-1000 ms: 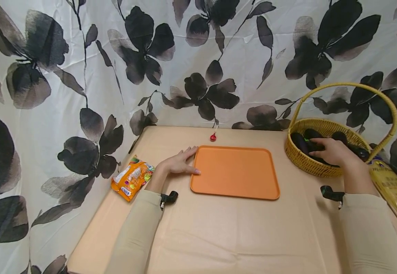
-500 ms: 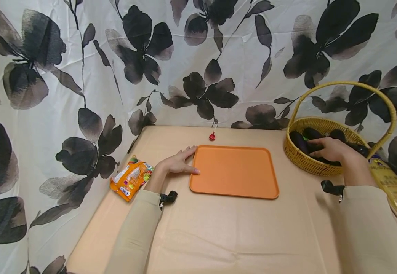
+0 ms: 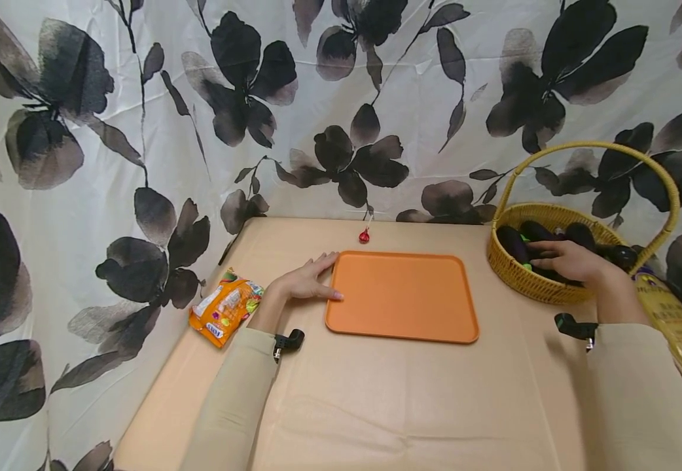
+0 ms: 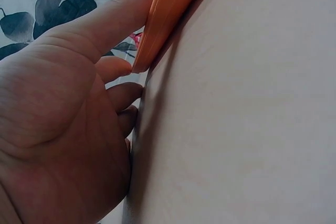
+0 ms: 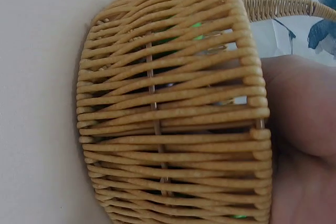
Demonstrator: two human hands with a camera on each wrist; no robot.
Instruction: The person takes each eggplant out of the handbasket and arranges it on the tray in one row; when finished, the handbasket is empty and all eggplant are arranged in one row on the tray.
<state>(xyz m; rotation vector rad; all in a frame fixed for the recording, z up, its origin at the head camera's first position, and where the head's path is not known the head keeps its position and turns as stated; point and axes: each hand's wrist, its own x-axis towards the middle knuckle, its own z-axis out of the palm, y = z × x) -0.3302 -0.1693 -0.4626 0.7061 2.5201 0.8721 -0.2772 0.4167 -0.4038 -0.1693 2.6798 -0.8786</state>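
Observation:
My left hand (image 3: pixel 307 280) lies at the left edge of an orange tray (image 3: pixel 402 297), its fingers fairly straight. In the left wrist view, the thumb and a fingertip of that hand (image 4: pixel 58 103) touch the tray's rim (image 4: pixel 170 14). My right hand (image 3: pixel 571 260) reaches into a yellow wicker basket (image 3: pixel 538 288) of dark eggplants (image 3: pixel 513 243) with green caps. Its fingers and thumb are spread over an eggplant; whether they grip it is not clear. In the right wrist view, the woven basket wall (image 5: pixel 173 114) hides the fingers of the right hand (image 5: pixel 304 114).
An orange snack bag (image 3: pixel 226 307) lies left of the tray, by the left forearm. Behind the tray is a small red trinket (image 3: pixel 364 236). A long yellow package (image 3: pixel 673 327) lies right of the basket, whose tall handle (image 3: pixel 600 145) arches over it. A floral curtain (image 3: pixel 341 98) hangs behind.
My right hand stays in the basket and has shifted slightly; more green of the eggplant caps shows near its fingers. The left hand and tray have not visibly moved.

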